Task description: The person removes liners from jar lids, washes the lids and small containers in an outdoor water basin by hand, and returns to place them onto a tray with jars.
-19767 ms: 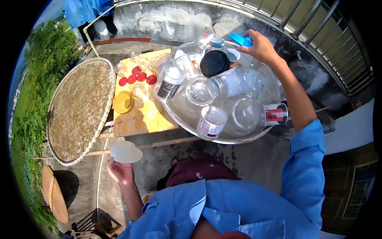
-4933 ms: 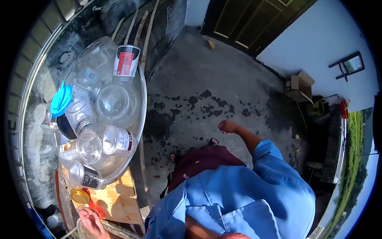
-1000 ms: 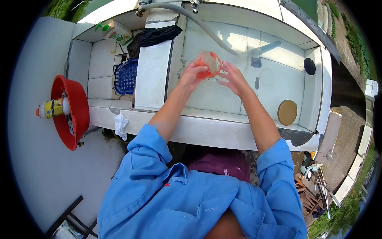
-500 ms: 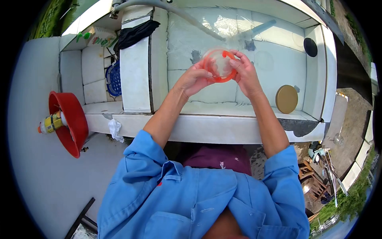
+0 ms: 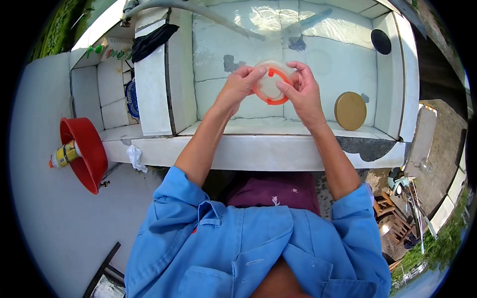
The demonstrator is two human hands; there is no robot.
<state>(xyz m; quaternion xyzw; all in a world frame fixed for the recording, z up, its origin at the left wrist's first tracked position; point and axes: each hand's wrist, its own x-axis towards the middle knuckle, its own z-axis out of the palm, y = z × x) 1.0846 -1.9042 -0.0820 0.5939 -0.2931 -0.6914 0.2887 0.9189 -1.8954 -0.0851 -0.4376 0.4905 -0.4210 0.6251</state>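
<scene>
Above the water, my two hands hold a clear round plastic container with an orange-red rim (image 5: 277,101). My left hand (image 5: 239,88) is closed on its left side, the thumb along the upper left of the rim. At the right side, my right hand (image 5: 303,95) grips it with the thumb over the rim and the fingers bent behind. The rim's round opening is turned toward me, and a small red tab shows near its top. Part of the container's body lies hidden behind the hands.
A tiled basin (image 5: 328,74) holds water, with a grey hose (image 5: 198,7) running in. A round tan lid (image 5: 350,111) leans inside its front right. Beside the basin are a black cloth (image 5: 155,42), a blue basket (image 5: 131,99) and a red tub (image 5: 94,154) with a bottle (image 5: 64,154).
My left hand has moved from the container's lower left up to its upper left. The container has turned, so its red tab sits farther left. The whole view has shifted slightly.
</scene>
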